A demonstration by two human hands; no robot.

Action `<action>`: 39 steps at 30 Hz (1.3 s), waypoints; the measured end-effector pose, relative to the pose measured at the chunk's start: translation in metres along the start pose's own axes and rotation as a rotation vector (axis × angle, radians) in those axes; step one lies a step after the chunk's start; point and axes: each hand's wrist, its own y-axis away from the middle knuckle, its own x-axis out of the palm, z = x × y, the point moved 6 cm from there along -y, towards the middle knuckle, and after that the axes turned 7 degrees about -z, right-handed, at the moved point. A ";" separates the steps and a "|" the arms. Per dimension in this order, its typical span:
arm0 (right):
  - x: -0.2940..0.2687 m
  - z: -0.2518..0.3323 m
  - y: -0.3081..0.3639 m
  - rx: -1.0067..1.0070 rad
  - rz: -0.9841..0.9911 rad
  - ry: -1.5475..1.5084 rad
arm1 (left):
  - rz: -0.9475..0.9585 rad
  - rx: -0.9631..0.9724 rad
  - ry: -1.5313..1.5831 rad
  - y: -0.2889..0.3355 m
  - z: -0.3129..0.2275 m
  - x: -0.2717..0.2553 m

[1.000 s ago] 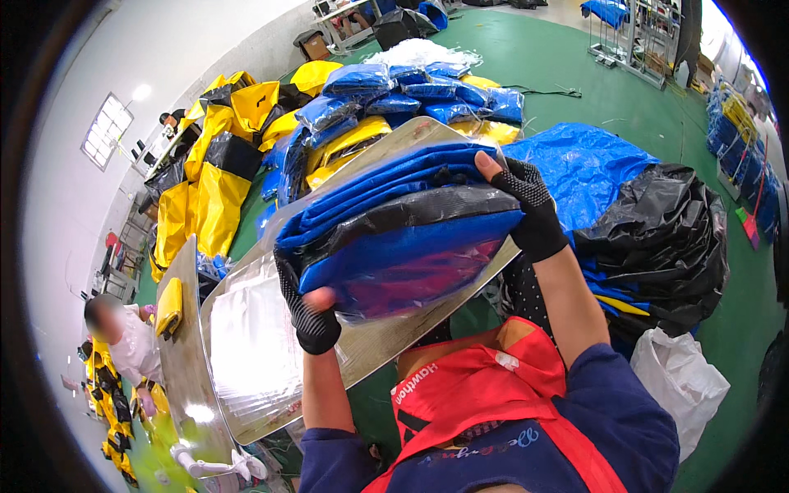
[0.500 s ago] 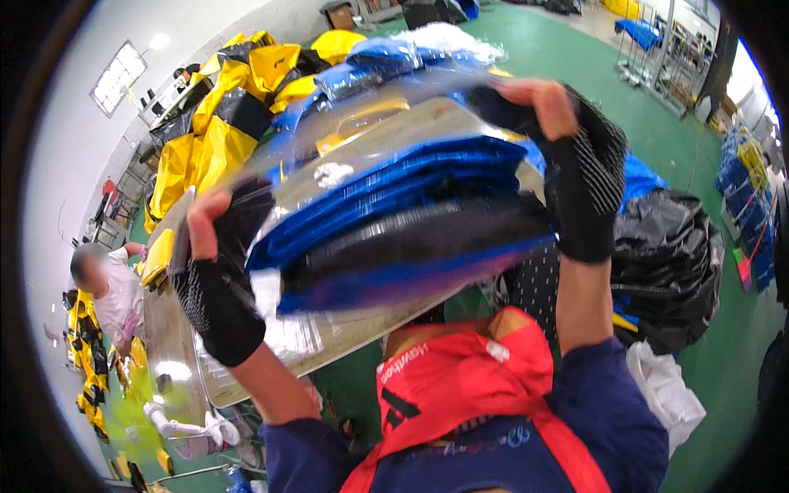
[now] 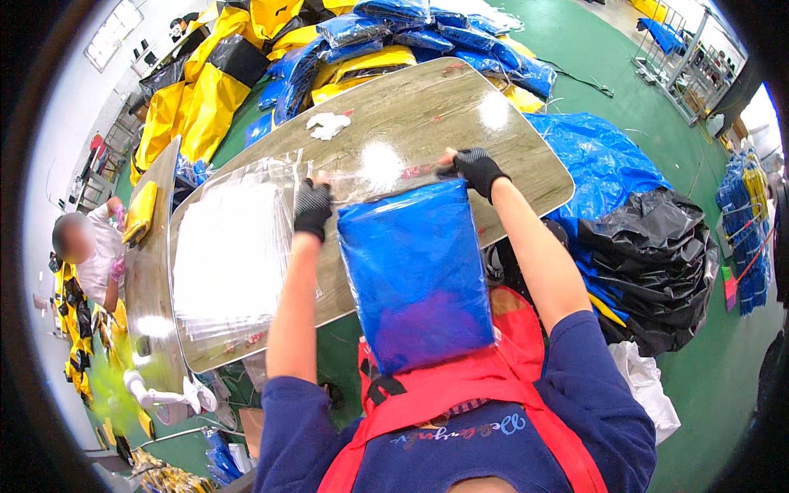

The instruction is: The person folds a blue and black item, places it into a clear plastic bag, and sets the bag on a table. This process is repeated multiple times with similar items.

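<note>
A folded blue plastic sheet (image 3: pixel 415 275) sits inside a clear plastic bag, partly over the near table edge and against my red apron. The loose mouth of the clear bag (image 3: pixel 382 185) stretches flat beyond it. My left hand (image 3: pixel 313 207), in a black fingerless glove, is closed on the bag's left top corner. At the right top corner my right hand (image 3: pixel 478 172), gloved the same way, pinches the bag's edge. Beside my left hand lies a stack of clear bags (image 3: pixel 234 255) with white showing through.
The wood-grain table (image 3: pixel 427 107) carries a crumpled white scrap (image 3: pixel 328 126). Packed blue bundles (image 3: pixel 353 31) and yellow sheets (image 3: pixel 209 111) are piled behind it. A black and blue sheet heap (image 3: pixel 649 246) stands at the right. At the far left a person (image 3: pixel 94 255) handles a yellow bundle.
Both hands have come down from head height with the bagged blue sheet. The package has turned from edge-on to face-up and now rests at the near table edge.
</note>
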 end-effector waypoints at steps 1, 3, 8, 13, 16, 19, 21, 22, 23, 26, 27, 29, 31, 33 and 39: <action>-0.009 0.009 -0.007 -0.187 -0.208 0.336 | -0.118 0.317 -0.064 0.018 -0.009 0.019; -0.005 0.029 0.002 -0.509 -0.352 0.605 | -0.242 0.824 -0.473 0.075 -0.036 0.062; 0.088 -0.020 0.078 -0.764 -0.129 1.191 | 0.075 0.825 -0.642 0.102 -0.038 0.097; 0.090 -0.029 0.052 -0.740 -0.073 1.187 | 0.079 0.812 -0.477 0.076 -0.032 0.116; 0.087 -0.016 0.030 -0.712 -0.193 1.140 | -0.260 0.785 -0.416 0.051 -0.025 0.085; 0.095 -0.011 0.024 -0.690 -0.158 1.139 | -0.492 0.336 -0.412 0.005 0.034 0.044; 0.109 0.002 0.015 -0.896 -0.208 1.077 | -0.271 0.116 -0.353 -0.022 0.060 0.045; 0.119 0.014 0.014 -1.049 -0.264 1.016 | -0.113 0.078 -0.226 -0.032 0.067 0.046; 0.131 0.020 0.012 -1.114 -0.196 0.960 | -0.150 0.047 -0.074 -0.035 0.074 0.041; 0.168 0.038 0.014 -1.249 -0.029 0.835 | -0.104 -0.041 0.420 -0.035 0.090 0.038; 0.183 0.045 0.015 -1.267 0.006 0.821 | 0.003 -0.164 0.698 -0.031 0.098 0.044; 0.201 0.050 0.012 -1.289 0.066 0.881 | -0.016 -0.178 0.718 -0.017 0.066 0.038; 0.209 0.059 0.014 -1.329 0.093 0.892 | 0.019 -0.170 0.776 -0.013 0.061 0.038; 0.218 0.059 0.010 -1.352 0.131 0.931 | 0.017 -0.072 0.772 -0.007 0.056 0.033; 0.216 0.053 -0.042 -0.966 0.114 1.238 | 0.006 -0.075 0.852 -0.004 0.072 0.036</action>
